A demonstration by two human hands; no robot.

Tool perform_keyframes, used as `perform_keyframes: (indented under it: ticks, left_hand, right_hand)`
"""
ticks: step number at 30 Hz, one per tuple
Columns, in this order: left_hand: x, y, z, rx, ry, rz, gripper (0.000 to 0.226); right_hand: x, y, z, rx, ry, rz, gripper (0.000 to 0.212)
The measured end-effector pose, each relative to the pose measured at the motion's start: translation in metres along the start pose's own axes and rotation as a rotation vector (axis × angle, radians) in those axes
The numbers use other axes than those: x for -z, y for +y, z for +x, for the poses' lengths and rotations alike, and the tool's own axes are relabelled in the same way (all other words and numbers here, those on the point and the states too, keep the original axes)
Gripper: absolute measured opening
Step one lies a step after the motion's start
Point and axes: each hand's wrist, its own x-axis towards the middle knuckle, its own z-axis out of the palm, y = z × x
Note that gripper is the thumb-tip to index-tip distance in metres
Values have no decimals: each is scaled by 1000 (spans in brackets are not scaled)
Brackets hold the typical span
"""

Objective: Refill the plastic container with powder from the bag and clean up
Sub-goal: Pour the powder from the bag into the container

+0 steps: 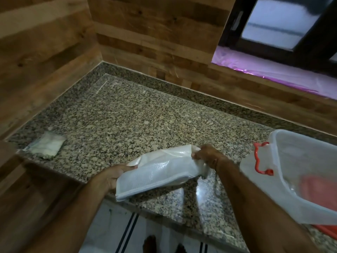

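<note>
A white woven bag (160, 172) lies flattened and half folded over the front edge of the granite counter (127, 117). My left hand (113, 175) grips its lower left end from underneath. My right hand (207, 155) pinches its upper right end. To the right stands a translucent plastic container (284, 161), open at the top, with a red latch handle (259, 158) on its near side. Something pale red shows blurred through its wall. Whether powder is inside cannot be made out.
A small clear plastic packet (46, 147) lies at the counter's left end near the wooden wall (45, 61). A red lid edge (326, 229) peeks from under the container. A window with a purple-lit sill (273, 66) is at the back right. Tiled floor (113, 225) shows below.
</note>
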Motion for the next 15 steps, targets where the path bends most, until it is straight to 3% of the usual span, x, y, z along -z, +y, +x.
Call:
perform_keyframes:
  ticks: [4, 7, 10, 11, 15]
  left_hand:
    - [-7, 43, -22, -200, 8, 38, 87]
    - [-42, 93, -57, -367, 20, 37, 76]
    - [-98, 133, -93, -529, -2, 18, 29]
    - [-120, 143, -101, -592, 9, 23, 23]
    - [-218, 166, -131, -785, -25, 54, 27]
  right_hand:
    - [32, -23, -23, 149, 56, 211, 19]
    - [81, -50, -53, 329, 126, 286, 12]
    - [145, -63, -93, 527, 202, 335, 12]
    - [168, -63, -106, 567, 236, 342, 14]
    - [260, -42, -148, 639, 441, 382, 8]
